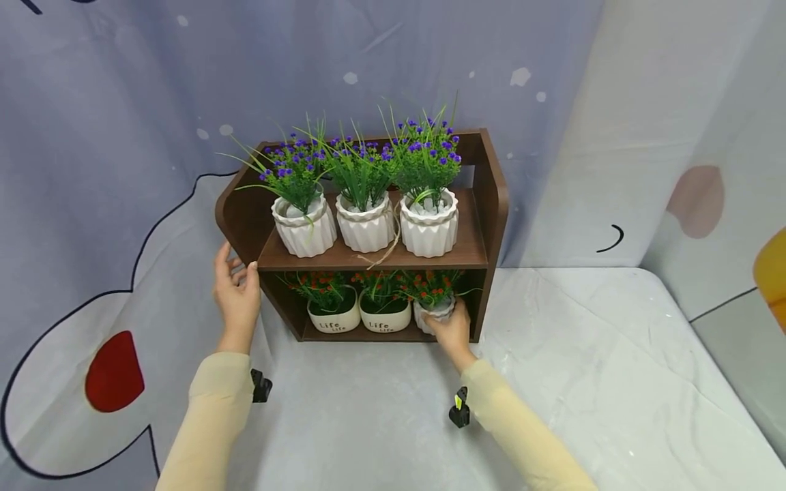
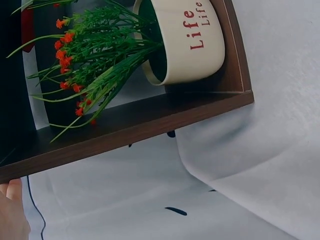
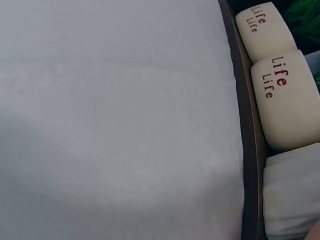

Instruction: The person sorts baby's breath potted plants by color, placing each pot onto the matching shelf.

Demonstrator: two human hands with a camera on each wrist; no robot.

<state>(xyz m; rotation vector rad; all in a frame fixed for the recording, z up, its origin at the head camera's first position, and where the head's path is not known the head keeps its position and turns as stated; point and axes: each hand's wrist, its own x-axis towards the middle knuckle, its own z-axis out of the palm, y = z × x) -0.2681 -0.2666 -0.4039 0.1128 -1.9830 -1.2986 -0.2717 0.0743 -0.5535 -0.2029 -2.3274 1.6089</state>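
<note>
A brown two-tier wooden shelf [image 1: 371, 258] stands on the table. My left hand [image 1: 237, 293] is at its left side, fingertips against the side panel and thumb near the front corner; in the left wrist view, fingertips [image 2: 14, 190] meet the panel's edge. My right hand [image 1: 453, 334] grips a whitish pot with red flowers [image 1: 433, 315] at the right end of the lower tier, thumb in front and fingers round the right side. In the right wrist view this pot [image 3: 292, 192] sits beside two cream "Life" pots, with little of the hand showing.
Two cream pots, one left [image 1: 334, 322] and one in the middle [image 1: 385, 320], hold red flowers on the lower tier. Three white fluted pots [image 1: 366, 228] with purple flowers line the upper tier. A patterned curtain [image 1: 393, 61] hangs behind; a white tabletop [image 1: 589, 382] extends right.
</note>
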